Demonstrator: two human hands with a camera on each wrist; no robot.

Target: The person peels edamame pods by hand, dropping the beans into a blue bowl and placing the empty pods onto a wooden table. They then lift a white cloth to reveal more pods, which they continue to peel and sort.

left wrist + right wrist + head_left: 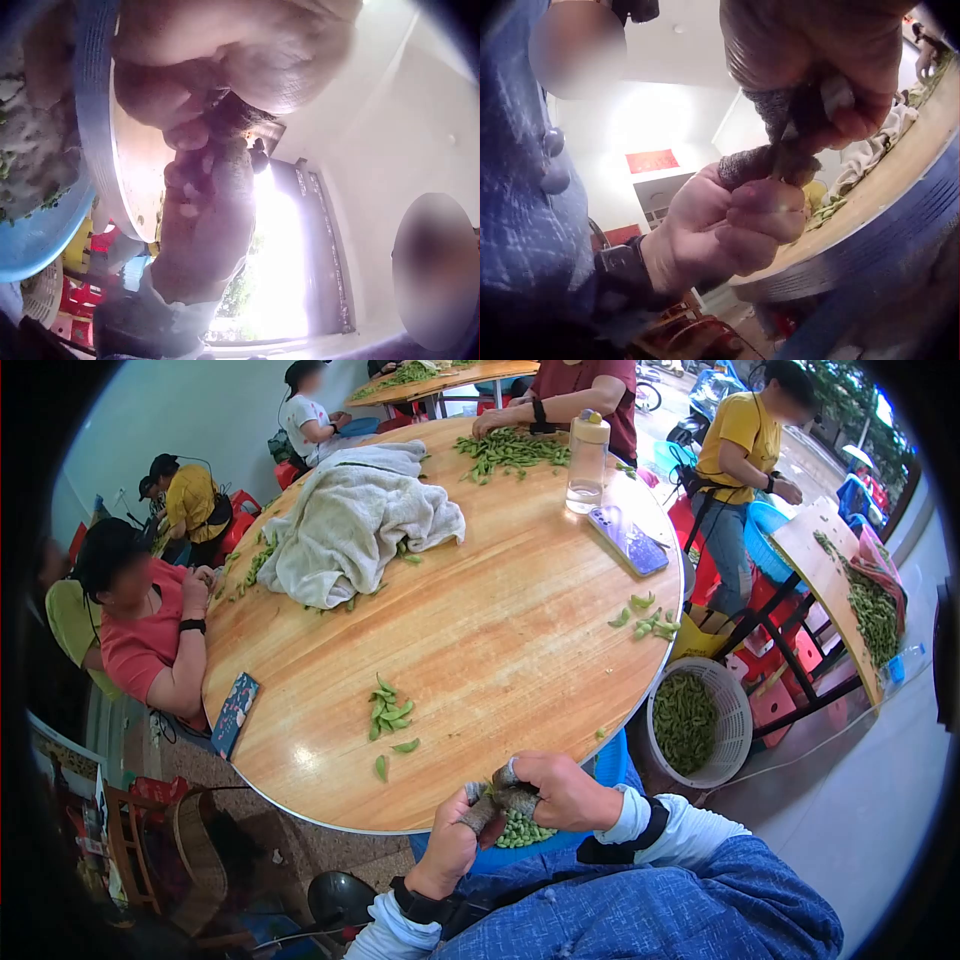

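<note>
Both hands meet above a blue basin at the table's near edge, thumbs and some fingertips wrapped in grey cloth. The left hand (452, 852) pinches a green pod (490, 787), mostly hidden by the fingers. Against it, the right hand (568, 792) grips the pod from the other side, fingers curled. Shelled green beans (520, 830) lie in the basin just below. In the left wrist view the right hand (206, 217) rises to meet the left; in the right wrist view the left hand (731, 221) has curled fingers, with the fingertips of both hands touching.
The round wooden table (500, 690) bears small pod piles (388, 712), a crumpled cloth (350, 525), a bottle (587, 460), a purple phone (628, 540) and a dark patterned phone (235, 712). A white basket (735, 730) of pods stands at right. Several people sit or stand around.
</note>
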